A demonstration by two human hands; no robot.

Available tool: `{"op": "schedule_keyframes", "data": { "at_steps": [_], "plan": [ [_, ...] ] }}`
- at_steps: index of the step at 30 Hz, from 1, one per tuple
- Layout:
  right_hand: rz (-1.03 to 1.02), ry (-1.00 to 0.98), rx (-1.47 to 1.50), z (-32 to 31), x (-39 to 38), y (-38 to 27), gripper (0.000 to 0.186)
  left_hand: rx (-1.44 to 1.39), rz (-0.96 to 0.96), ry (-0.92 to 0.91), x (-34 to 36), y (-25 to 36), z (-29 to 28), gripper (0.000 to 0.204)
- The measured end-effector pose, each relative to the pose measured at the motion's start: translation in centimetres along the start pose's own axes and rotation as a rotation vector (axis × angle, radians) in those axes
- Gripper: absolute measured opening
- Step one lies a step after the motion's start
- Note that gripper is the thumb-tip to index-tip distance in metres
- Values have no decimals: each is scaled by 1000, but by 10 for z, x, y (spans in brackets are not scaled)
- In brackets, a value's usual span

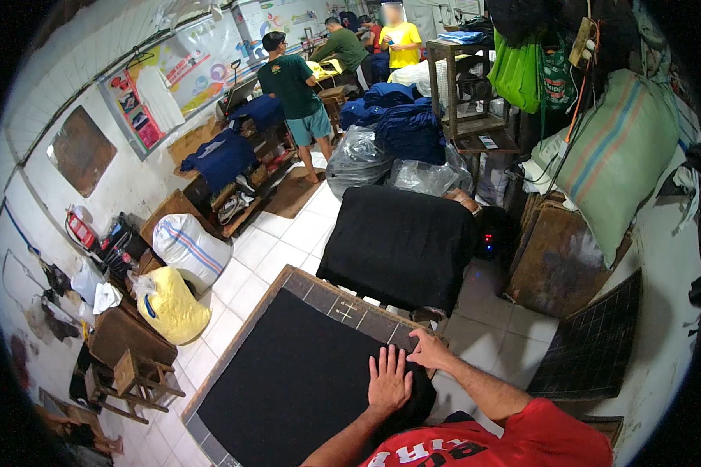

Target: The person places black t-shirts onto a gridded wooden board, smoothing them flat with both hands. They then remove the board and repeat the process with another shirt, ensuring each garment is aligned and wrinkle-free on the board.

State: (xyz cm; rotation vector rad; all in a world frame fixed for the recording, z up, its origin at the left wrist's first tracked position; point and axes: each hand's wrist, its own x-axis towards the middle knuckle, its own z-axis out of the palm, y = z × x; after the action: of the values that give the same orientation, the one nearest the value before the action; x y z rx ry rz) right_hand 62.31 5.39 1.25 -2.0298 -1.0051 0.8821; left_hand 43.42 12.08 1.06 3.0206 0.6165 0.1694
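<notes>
A dark cutting board-like tabletop (319, 294) with pale grid lines stands before me. Spread over most of it lies a black cloth (288, 381), which hangs past the board's near right edge. My left hand (390, 381) rests flat on the cloth near its right end, fingers stretched out and apart. Just to the right, at the board's right corner, is my right hand (430, 349), its fingers bent and drawn together beside the cloth's edge. What lies between those fingertips is too small to make out.
Beyond the board, a black cloth covers a bulky stack (397, 241). Yellow (175, 307) and white (191, 249) sacks stand left, near wooden stools (136, 377). A large green sack (619, 156) leans right, above a gridded dark panel (592, 338). Several people are farther back, including one standing (288, 86).
</notes>
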Motion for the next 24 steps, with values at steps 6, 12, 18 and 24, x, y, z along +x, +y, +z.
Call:
{"op": "schedule_keyframes", "data": {
  "at_steps": [6,12,18,24],
  "plan": [
    [117,105,-9,-11,-2,4,60,-48,105,-64,-10,31,-1,74],
    [17,181,43,-27,-6,15,56,-258,369,-102,-27,40,5,77],
    [2,206,94,-22,-7,28,55,-309,128,-13,-42,19,3,78],
    [-11,224,106,-17,-8,32,53,-44,175,-164,-61,20,-5,76]
  ]
}}
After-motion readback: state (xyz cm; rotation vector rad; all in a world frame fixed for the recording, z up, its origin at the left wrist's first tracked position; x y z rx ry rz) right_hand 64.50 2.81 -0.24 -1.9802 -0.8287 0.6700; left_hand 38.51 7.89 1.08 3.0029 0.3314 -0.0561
